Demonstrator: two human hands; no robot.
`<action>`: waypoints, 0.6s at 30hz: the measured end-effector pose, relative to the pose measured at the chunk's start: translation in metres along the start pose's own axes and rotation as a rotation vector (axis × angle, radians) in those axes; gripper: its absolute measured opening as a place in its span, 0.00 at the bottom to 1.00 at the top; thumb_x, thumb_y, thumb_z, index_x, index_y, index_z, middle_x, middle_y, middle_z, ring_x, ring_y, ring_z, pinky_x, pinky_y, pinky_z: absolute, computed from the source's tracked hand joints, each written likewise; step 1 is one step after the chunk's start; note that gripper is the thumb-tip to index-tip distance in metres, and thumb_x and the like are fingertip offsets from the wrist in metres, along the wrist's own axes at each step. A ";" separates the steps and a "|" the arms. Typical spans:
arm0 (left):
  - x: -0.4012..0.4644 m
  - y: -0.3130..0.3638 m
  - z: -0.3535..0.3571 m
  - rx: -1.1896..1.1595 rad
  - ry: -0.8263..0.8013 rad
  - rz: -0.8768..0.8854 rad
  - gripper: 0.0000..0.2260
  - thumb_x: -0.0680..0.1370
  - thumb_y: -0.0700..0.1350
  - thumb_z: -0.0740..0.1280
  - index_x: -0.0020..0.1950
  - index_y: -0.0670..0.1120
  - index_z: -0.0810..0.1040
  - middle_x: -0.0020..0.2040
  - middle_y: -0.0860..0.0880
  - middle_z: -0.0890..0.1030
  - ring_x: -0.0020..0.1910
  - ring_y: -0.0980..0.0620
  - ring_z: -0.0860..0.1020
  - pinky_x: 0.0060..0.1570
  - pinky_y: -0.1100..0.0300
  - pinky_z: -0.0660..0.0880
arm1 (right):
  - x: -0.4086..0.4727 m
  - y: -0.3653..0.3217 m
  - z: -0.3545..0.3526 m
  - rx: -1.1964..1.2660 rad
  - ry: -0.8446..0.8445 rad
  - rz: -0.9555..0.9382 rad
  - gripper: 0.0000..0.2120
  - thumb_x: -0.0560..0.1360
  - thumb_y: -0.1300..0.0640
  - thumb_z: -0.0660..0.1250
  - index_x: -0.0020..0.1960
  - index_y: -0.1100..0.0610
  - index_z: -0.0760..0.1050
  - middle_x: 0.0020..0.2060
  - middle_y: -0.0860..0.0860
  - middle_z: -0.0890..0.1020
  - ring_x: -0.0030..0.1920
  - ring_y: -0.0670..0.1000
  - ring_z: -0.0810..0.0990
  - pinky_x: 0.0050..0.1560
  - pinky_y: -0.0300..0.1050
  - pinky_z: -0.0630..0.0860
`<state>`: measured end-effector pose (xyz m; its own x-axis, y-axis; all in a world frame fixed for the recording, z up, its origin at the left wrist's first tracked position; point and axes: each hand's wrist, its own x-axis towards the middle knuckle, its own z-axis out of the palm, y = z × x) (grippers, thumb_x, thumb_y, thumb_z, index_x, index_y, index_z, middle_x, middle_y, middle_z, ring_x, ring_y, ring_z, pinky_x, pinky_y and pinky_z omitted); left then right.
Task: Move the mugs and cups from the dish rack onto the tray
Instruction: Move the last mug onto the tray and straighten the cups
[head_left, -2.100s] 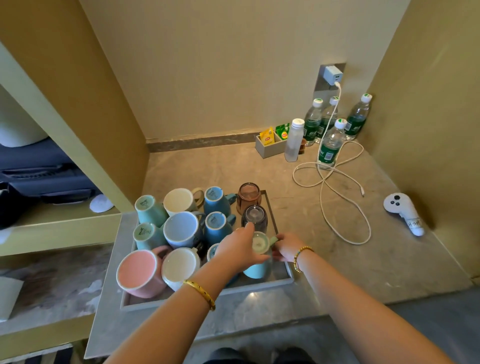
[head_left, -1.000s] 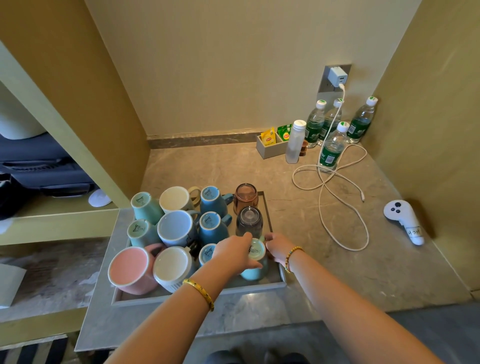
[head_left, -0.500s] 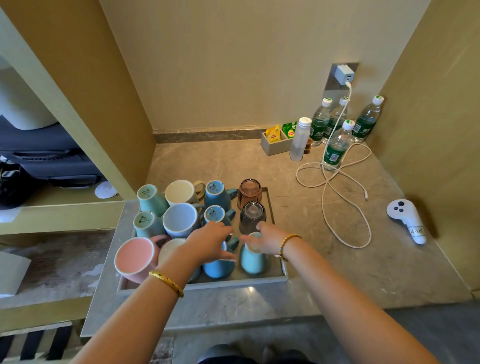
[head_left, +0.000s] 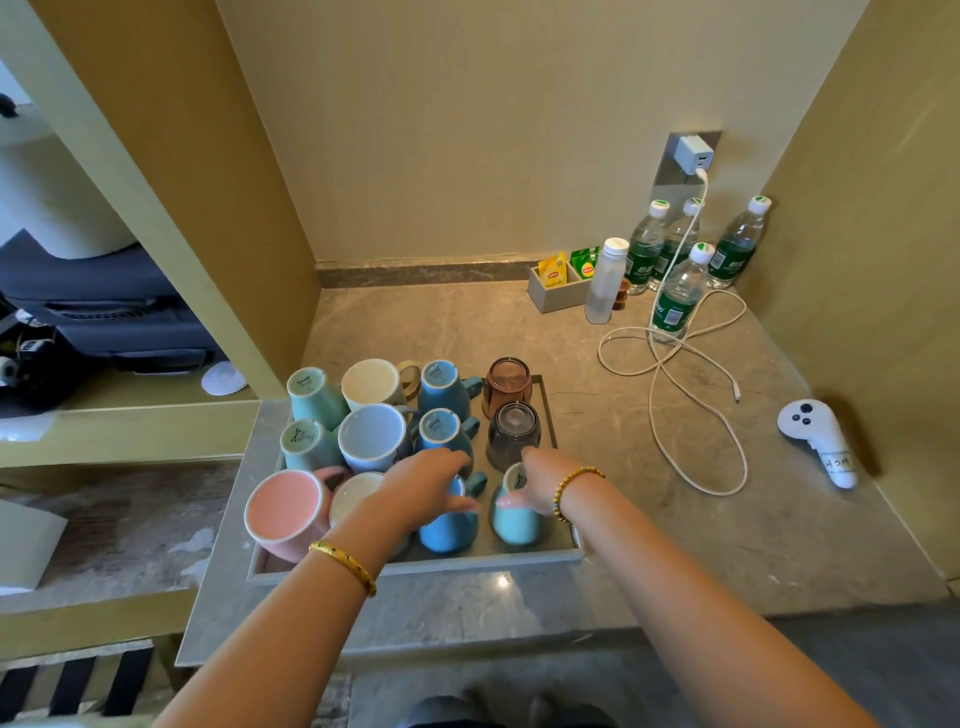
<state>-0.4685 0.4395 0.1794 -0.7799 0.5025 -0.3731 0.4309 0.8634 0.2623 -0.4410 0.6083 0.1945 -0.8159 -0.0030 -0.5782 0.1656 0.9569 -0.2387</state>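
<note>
A grey tray (head_left: 415, 565) on the stone counter holds several upside-down mugs and cups. My left hand (head_left: 423, 488) reaches over the front row and grips a blue mug (head_left: 449, 530) from above. My right hand (head_left: 537, 486) holds a teal cup (head_left: 514, 522) beside it, thumb on the near side and fingers over its base. A pink mug (head_left: 283, 512) and a white mug (head_left: 356, 493) stand at the front left. Behind are a grey glass (head_left: 511, 434), a brown glass (head_left: 508, 384), more blue (head_left: 441, 382), teal (head_left: 311, 392) and white (head_left: 371, 387) mugs. No dish rack is in view.
Several water bottles (head_left: 675, 296), a white bottle (head_left: 605, 280) and a tea-bag box (head_left: 558, 288) stand at the back right. A white charger cable (head_left: 675, 374) loops across the counter, with a white controller (head_left: 818, 436) at the right wall. An open shelf (head_left: 119, 421) lies left.
My left hand left the teal cup and moved left onto the blue mug beside it. My right hand moved from the cup's side onto its top.
</note>
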 end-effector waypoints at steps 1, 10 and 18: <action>0.000 -0.002 -0.005 -0.042 0.112 -0.027 0.25 0.74 0.57 0.66 0.67 0.47 0.68 0.63 0.46 0.75 0.61 0.47 0.73 0.57 0.53 0.72 | -0.001 0.002 -0.005 0.070 0.070 0.006 0.25 0.74 0.43 0.64 0.62 0.61 0.68 0.54 0.57 0.79 0.53 0.56 0.79 0.50 0.48 0.74; 0.032 -0.020 -0.026 0.107 0.092 -0.131 0.29 0.77 0.53 0.64 0.74 0.49 0.58 0.68 0.44 0.69 0.66 0.43 0.68 0.58 0.51 0.70 | 0.039 0.004 -0.025 0.179 0.300 0.005 0.23 0.75 0.48 0.65 0.65 0.58 0.65 0.60 0.58 0.76 0.58 0.58 0.76 0.55 0.50 0.74; 0.040 -0.018 -0.026 0.094 0.071 -0.169 0.25 0.78 0.50 0.63 0.73 0.49 0.60 0.65 0.42 0.69 0.63 0.42 0.71 0.58 0.50 0.71 | 0.067 0.010 -0.004 0.258 0.234 0.056 0.35 0.70 0.50 0.71 0.71 0.56 0.58 0.64 0.57 0.74 0.62 0.57 0.75 0.59 0.48 0.73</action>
<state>-0.5191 0.4430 0.1830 -0.8735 0.3484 -0.3400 0.3288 0.9373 0.1158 -0.4965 0.6186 0.1568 -0.9016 0.1426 -0.4084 0.3237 0.8487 -0.4182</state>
